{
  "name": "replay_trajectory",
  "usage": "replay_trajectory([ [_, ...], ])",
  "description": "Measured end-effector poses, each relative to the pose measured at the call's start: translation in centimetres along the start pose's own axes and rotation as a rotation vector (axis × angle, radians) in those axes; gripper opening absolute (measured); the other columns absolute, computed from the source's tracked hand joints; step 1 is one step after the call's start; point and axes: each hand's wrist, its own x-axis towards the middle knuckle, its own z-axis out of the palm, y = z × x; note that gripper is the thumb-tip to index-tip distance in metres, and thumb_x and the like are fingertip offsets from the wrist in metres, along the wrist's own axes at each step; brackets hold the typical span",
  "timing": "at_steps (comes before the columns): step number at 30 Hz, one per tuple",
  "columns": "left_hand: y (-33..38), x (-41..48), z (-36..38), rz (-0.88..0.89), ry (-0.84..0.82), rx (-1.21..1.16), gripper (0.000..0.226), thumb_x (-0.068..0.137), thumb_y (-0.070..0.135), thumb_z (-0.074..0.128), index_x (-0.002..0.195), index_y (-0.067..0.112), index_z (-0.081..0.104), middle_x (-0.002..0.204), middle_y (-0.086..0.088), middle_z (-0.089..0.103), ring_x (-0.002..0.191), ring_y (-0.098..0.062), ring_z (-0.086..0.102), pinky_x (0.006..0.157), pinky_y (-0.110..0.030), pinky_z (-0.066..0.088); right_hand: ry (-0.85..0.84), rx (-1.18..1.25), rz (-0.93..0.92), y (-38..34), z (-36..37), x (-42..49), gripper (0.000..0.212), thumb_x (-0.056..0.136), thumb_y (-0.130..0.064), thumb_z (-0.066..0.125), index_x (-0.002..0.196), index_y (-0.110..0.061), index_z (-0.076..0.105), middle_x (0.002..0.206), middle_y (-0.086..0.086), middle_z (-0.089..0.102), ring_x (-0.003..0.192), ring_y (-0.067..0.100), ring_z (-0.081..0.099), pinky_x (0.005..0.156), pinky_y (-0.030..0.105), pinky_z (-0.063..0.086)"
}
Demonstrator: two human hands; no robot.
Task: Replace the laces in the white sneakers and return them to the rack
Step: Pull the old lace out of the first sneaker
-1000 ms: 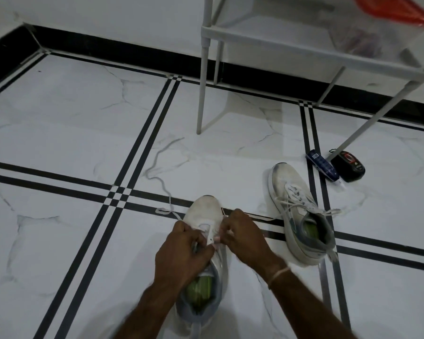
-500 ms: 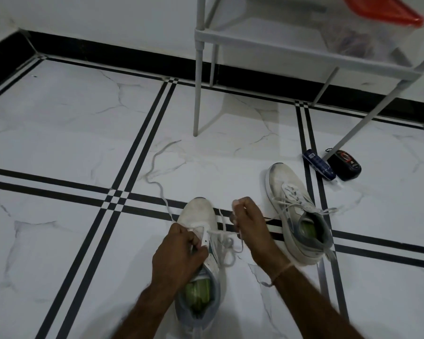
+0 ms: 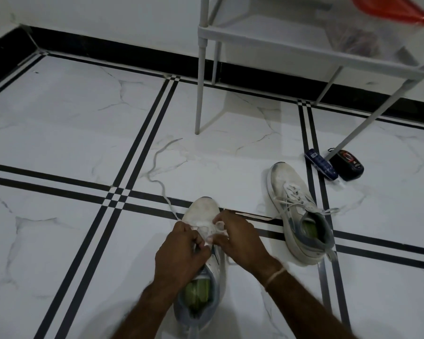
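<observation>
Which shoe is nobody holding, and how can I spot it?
Start at the white rack by the wall and follow its slanted leg down to the floor. A blue object and a black object lie there, with a white sneaker beside them. Unlike the other sneaker, nobody touches it.

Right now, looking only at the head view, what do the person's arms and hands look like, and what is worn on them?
The left forearm and right forearm are bare, with no sleeve in view. The left hand and right hand wear no gloves, and no watch shows. A thin pale thread band circles the right wrist.
</observation>
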Motion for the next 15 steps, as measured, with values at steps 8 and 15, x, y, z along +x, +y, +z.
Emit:
replay_trajectory([
  [8,-0.3,0.2,0.1,-0.005,0.004,0.005,0.023,0.078,0.045,0.076,0.071,0.031,0.058,0.095,0.014,0.049,0.081,-0.006,0.056,0.068,-0.024,0.041,0.218,0.942,0.159,-0.8,-1.8,-0.4,0.035,0.106,-0.033,0.044,0.089,-0.006,0.059,0.097,0.011,0.074,0.094,0.020,0.070,0.080,0.029,0.052],
  [15,-0.1,0.0,0.2,-0.004,0.028,-0.018,0.028,0.079,0.045,0.077,0.070,0.034,0.053,0.095,0.011,0.053,0.082,-0.009,0.059,0.072,-0.029,0.050,0.072,0.045,-0.011,0.5,0.5,-0.6,0.042,0.089,-0.058,0.050,0.097,-0.017,0.054,0.090,-0.006,0.064,0.082,0.010,0.059,0.074,0.035,0.045],
])
